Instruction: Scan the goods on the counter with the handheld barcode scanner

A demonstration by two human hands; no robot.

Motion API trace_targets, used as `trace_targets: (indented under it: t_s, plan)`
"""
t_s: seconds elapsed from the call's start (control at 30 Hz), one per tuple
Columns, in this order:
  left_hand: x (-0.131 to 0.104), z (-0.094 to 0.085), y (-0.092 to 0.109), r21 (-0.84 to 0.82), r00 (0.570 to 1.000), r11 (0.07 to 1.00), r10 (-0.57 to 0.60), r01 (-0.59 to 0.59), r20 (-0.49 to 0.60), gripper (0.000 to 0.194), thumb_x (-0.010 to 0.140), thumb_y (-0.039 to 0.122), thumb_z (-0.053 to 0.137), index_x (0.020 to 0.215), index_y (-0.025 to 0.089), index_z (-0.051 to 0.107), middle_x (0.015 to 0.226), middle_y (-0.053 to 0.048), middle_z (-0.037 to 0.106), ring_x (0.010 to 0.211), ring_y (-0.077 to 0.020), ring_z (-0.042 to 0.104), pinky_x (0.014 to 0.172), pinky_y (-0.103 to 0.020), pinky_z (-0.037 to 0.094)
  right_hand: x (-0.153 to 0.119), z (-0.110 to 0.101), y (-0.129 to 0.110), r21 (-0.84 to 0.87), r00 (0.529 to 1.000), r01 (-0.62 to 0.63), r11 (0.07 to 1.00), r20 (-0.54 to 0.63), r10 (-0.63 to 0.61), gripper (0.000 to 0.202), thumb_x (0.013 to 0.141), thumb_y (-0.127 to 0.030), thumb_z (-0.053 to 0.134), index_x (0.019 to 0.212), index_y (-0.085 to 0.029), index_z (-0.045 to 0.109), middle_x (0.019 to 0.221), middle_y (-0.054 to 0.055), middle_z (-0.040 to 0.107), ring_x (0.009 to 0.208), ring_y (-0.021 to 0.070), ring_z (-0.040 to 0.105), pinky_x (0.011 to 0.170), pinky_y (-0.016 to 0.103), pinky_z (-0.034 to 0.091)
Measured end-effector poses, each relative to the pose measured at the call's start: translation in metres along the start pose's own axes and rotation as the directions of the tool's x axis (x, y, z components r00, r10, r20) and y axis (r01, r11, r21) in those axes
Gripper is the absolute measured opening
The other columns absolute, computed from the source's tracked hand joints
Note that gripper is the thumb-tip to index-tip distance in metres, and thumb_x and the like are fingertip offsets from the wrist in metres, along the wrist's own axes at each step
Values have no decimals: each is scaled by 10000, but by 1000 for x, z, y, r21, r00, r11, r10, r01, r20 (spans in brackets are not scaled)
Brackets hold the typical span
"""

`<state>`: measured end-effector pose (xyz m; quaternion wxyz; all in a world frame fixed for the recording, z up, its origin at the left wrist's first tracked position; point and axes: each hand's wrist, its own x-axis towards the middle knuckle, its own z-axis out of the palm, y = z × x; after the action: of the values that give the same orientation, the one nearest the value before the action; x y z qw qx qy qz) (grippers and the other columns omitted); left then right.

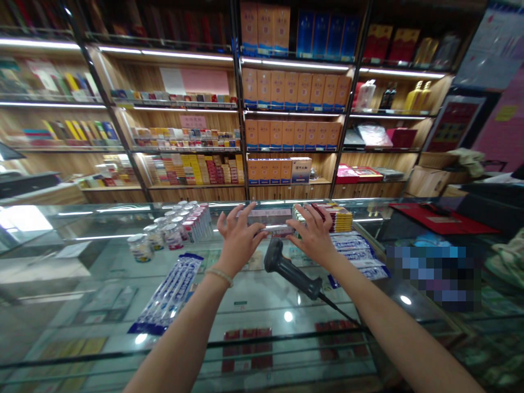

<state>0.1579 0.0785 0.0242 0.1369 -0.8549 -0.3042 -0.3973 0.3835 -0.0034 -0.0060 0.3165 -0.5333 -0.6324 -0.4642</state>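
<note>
My left hand (241,240) hovers over the glass counter (254,305), its fingers spread and nothing in them. Level with it on the right, my right hand (314,233) is also spread, close to a stack of small yellow and red packs (341,219). A dark barcode scanner (292,273) lies on the glass between my forearms, its cable running to the lower right. Blue and white long packets (170,295) lie left of my left wrist. More such packets (355,254) lie beyond my right forearm. Rows of small lidded jars (174,234) stand to the left of my left hand.
Shelves behind the counter hold orange boxes (292,90), blue boxes (327,33) and many small packs (196,169). A red mat (442,218) lies at the right. Red packs (248,349) show through the glass below. A pixelated patch covers something at the right.
</note>
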Motion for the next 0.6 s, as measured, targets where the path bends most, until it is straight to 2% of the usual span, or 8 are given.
trace_targets:
  t_s: [0.1,0.23,0.3,0.43,0.6]
  plan:
    - [-1,1,0,6,1000,1000,4,-4,21,186,930,419,628,901,292,761,1558,-43,497,1450,-363,339,1178,-671,119,0,1,0,-7,1000,9,1000,-12,-9,210,888,-444,715,1042,-301,699,1437,70,596,1395,275,423,1204,510,154]
    - [-1,1,1,10,1000,1000,-4,4,30,201,946,418,601,908,290,751,1559,-41,498,1455,-357,345,1184,-661,120,0,2,-1,8,1000,-3,1000,-12,3,192,900,-430,705,1036,-295,701,1432,66,602,1396,270,424,1210,503,142]
    - [-2,1,1,10,1000,1000,7,-7,10,202,926,450,627,1005,308,746,1570,-54,484,1463,-354,344,1197,-648,107,0,2,-1,15,1000,-27,1000,13,26,198,909,-441,690,1043,-295,704,1443,65,594,1407,271,415,1213,502,131]
    - [-3,2,0,29,996,996,83,-82,-45,470,835,538,720,1258,339,671,1599,-92,441,1476,-362,338,1227,-624,50,-1,1,-2,26,997,-45,999,57,43,199,930,-451,658,1043,-296,711,1459,63,584,1420,270,398,1218,501,116]
    - [-4,3,1,78,987,986,149,-145,-55,238,884,434,690,1103,346,720,1563,-44,498,1464,-329,363,1236,-609,16,0,0,-5,33,998,-36,999,46,34,209,943,-456,638,1050,-293,712,1447,71,594,1417,273,405,1218,504,112]
